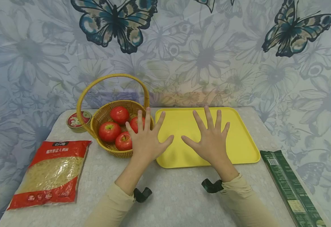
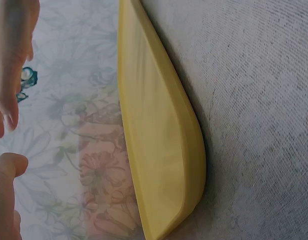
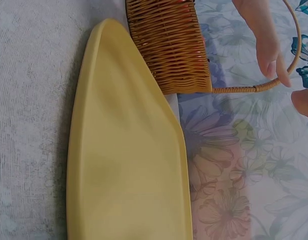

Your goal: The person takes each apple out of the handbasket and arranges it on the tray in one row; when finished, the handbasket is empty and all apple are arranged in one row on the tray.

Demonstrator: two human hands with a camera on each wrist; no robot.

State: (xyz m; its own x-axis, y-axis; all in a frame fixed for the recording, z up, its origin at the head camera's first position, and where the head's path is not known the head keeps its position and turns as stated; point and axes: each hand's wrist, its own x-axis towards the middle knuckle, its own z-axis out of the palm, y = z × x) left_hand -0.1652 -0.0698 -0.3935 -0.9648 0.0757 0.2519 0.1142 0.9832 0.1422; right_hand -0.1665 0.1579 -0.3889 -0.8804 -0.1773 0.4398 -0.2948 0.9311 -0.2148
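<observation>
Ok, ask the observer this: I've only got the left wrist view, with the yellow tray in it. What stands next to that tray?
Observer: In the head view, a wicker basket stands to the left of the yellow tray.
Operator: What's in the basket?
Observer: Red apples; four show, one partly behind fingers.
Operator: Is either hand gripping anything?
Observer: No: the left hand and the right hand are both spread wide and empty.
</observation>
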